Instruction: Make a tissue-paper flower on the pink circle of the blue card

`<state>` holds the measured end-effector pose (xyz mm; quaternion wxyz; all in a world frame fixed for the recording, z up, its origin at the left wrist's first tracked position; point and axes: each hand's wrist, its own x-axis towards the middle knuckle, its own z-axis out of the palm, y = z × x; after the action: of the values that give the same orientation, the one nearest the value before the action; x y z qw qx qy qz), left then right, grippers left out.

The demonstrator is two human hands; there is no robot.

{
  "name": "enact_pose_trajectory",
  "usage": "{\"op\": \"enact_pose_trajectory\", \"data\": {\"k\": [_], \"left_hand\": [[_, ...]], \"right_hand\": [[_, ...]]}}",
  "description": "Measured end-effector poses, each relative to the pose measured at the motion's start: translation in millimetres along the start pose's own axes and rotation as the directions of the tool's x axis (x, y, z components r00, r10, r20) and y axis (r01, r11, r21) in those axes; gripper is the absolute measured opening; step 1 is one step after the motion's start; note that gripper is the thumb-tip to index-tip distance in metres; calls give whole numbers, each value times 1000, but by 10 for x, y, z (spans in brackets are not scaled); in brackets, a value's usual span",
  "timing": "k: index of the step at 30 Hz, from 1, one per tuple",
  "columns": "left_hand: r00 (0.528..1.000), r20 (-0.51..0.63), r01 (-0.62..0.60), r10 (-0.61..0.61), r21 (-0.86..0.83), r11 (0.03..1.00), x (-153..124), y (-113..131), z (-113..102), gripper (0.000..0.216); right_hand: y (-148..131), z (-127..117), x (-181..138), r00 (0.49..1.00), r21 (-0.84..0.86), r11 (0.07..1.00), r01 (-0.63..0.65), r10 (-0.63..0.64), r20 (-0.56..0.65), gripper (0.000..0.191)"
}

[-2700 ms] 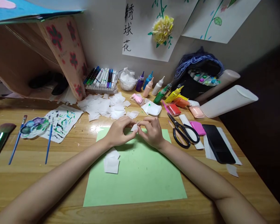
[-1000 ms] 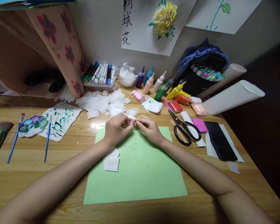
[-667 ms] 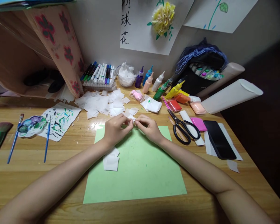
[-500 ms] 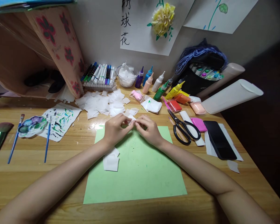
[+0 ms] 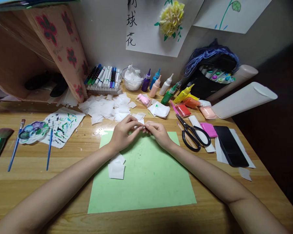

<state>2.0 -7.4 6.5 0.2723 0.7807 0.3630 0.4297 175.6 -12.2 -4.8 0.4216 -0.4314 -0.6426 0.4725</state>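
Observation:
Above the far edge of a green sheet of paper (image 5: pixel 146 175), my left hand (image 5: pixel 126 131) and my right hand (image 5: pixel 158 132) meet at the fingertips. Both are closed in a pinch on one small piece of white paper (image 5: pixel 139 126), which the fingers mostly cover. Near my left wrist, a few white paper pieces (image 5: pixel 116 170) lie on the green sheet. Just beyond my hands is a spread of loose white paper squares (image 5: pixel 100 109).
Behind stand a bowl of white paper (image 5: pixel 132 79), paint bottles (image 5: pixel 166 85) and a marker rack (image 5: pixel 103 79). To the right lie black scissors (image 5: pixel 192 135) and a phone (image 5: pixel 230 146). A paint palette (image 5: pixel 33 132) and brushes (image 5: pixel 49 148) are on the left.
My fingers have shifted slightly on the small white paper, and less of it shows now. My right hand has moved a little to the right. The things on the table stay where they were.

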Motion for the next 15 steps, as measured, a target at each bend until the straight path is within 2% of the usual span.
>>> {"op": "enact_pose_trajectory", "data": {"k": [4,10,15], "left_hand": [[999,-24,25,-25,22,999,5,-12,7,11],[994,-72,80,-77,44,996,-22,-37,33,11],[995,-80,65,-58,96,993,-41,-59,46,12]], "right_hand": [[1,17,-20,1000,-8,1000,15,-15,-24,37],[-43,43,-63,995,-120,989,88,-92,-33,32],[-45,51,-82,993,-184,977,107,-114,-26,28]]}}
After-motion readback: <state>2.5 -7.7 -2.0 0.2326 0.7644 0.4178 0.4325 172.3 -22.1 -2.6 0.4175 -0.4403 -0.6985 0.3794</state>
